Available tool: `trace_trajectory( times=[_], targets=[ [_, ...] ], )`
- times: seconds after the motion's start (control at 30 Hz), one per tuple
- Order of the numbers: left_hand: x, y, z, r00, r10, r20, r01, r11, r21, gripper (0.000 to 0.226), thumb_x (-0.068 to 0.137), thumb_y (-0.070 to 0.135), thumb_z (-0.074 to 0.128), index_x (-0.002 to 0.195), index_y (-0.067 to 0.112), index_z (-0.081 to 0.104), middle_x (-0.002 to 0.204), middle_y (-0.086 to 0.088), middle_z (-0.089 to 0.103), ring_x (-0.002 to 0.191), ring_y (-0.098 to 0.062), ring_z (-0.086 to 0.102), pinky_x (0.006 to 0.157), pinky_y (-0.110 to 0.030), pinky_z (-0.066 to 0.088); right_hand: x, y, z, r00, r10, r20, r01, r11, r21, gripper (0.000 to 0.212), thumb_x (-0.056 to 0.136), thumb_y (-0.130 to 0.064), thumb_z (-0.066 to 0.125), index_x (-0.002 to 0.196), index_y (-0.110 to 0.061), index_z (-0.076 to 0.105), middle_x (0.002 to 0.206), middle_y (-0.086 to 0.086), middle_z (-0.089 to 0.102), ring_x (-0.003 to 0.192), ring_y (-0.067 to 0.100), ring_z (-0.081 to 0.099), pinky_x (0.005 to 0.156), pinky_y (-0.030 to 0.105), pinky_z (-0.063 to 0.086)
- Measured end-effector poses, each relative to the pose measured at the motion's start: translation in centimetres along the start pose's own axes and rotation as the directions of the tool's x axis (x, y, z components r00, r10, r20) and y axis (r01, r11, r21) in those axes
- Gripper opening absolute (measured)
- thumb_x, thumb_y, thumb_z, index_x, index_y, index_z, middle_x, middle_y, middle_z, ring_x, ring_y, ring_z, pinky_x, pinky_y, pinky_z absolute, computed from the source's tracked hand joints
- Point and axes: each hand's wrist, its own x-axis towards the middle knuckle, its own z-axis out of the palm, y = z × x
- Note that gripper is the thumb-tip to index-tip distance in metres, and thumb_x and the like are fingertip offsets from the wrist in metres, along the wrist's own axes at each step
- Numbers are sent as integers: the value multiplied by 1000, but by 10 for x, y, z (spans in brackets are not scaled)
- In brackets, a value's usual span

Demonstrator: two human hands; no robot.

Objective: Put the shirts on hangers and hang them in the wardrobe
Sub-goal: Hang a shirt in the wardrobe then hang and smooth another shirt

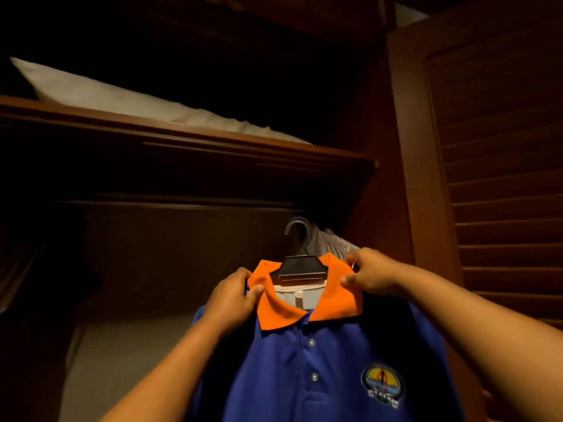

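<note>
A blue polo shirt (304,370) with an orange collar and a round chest badge sits on a black plastic hanger (300,260), whose hook points up in front of the dim wardrobe interior. My left hand (234,296) pinches the left side of the orange collar. My right hand (370,274) pinches the collar's right side at the shoulder. A grey striped garment (327,243) hangs just behind the hanger's hook. The rail itself is lost in the dark.
A wooden shelf (182,138) crosses above, with a white pillow (122,99) lying on it. A louvred wooden door (502,178) stands open on the right. The wardrobe's pale floor (128,360) shows at lower left.
</note>
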Motion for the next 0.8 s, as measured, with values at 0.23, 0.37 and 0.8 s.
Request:
trace_trajectory(
  times=[0.23, 0.37, 0.8],
  targets=[
    [84, -4, 13, 996, -25, -85, 32, 996, 89, 26, 94, 40, 54, 115, 24, 54, 113, 2, 62, 105, -18, 58, 93, -40, 46, 78, 4, -22, 993, -100, -65, 98, 995, -30, 15, 86, -26, 69, 97, -17, 64, 94, 1, 61, 85, 14, 57, 72, 26, 44],
    [122, -11, 29, 993, -27, -118, 38, 995, 95, 29, 95, 38, 53, 120, 22, 54, 119, 1, 61, 111, -19, 57, 97, -41, 42, 114, 9, -28, 992, -118, -50, 116, 992, -44, 10, 87, -26, 69, 85, -19, 63, 82, -3, 60, 74, 9, 56, 63, 22, 43],
    [230, -56, 115, 998, 8, -57, -20, 977, -213, 31, 99, 30, 48, 122, 12, 57, 120, -9, 63, 109, -24, 60, 90, -36, 49, 191, -7, -16, 994, -18, -109, -9, 972, -237, 18, 83, -29, 72, 84, -14, 63, 89, 3, 61, 80, 14, 57, 56, 20, 42]
  ],
)
